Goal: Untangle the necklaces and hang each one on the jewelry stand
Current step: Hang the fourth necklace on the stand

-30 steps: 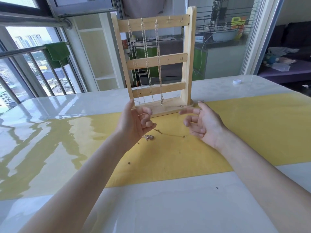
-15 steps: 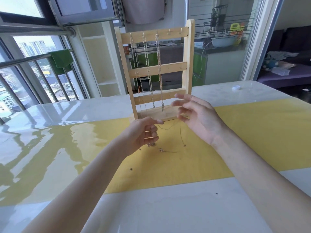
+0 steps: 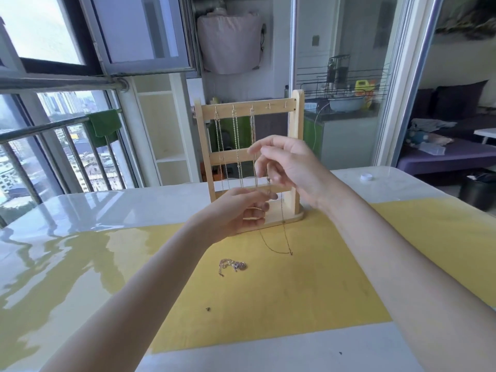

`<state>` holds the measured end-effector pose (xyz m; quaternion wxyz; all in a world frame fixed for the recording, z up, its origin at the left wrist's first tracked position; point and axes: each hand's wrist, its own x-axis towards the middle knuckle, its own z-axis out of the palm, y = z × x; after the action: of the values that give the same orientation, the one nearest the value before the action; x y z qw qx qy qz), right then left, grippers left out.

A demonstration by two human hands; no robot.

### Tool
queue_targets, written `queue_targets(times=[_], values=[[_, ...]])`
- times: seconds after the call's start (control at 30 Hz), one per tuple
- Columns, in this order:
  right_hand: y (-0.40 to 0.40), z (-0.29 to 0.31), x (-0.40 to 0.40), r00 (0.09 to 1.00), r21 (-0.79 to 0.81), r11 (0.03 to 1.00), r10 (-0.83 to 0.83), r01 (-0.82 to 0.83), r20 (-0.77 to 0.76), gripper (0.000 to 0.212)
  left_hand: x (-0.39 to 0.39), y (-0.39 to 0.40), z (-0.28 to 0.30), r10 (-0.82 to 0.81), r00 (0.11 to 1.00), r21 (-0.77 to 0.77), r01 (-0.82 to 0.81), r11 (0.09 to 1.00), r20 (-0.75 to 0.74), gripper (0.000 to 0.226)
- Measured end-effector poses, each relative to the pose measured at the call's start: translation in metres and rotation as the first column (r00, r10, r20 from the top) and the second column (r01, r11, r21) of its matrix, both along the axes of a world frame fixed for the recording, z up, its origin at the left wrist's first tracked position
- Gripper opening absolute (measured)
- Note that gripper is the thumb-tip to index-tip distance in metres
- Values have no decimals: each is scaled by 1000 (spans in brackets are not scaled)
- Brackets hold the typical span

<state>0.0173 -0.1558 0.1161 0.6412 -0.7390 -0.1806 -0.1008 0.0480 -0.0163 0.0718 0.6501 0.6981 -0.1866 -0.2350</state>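
Note:
A wooden jewelry stand stands upright at the back of the yellow mat, with three chains hanging from its top bar. My right hand is raised in front of the stand and pinches a thin necklace that droops in a loop down to the mat. My left hand, lower and to the left, pinches the same necklace near its other end. A small tangled heap of necklaces lies on the mat in front of my left wrist.
The yellow mat covers the middle of a glossy white table. A white bottle cap lies at the table's back right. Two empty hooks remain on the stand's top bar. A small dark speck lies on the mat.
Both hands have risen from the mat toward the stand, lifting the thin necklace so that it hangs in a loop. The tangled heap stays on the mat.

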Motion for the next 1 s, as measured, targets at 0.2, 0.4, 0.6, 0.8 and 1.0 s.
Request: queue_targets(times=[0.2,0.4,0.6,0.8,1.0], values=[[-24,10,11,990,61,989,-130,133,-47,21,12,-2,37,61,998,-136,-61,989,-5,13],[-38,-4,23,969,-71,989,-141,129,-202,14,23,-9,55,103,978,-45,-97,994,179,16],[-33,23,44,987,-97,988,-132,124,-87,16,42,-22,77,276,882,-61,-274,960,383,18],[-31,48,73,925,-35,932,-354,362,138,8,53,-28,77,328,808,-109,-317,942,490,28],[-18,62,91,786,-168,799,-488,577,380,6,63,-34,66,372,795,-136,-352,926,479,32]])
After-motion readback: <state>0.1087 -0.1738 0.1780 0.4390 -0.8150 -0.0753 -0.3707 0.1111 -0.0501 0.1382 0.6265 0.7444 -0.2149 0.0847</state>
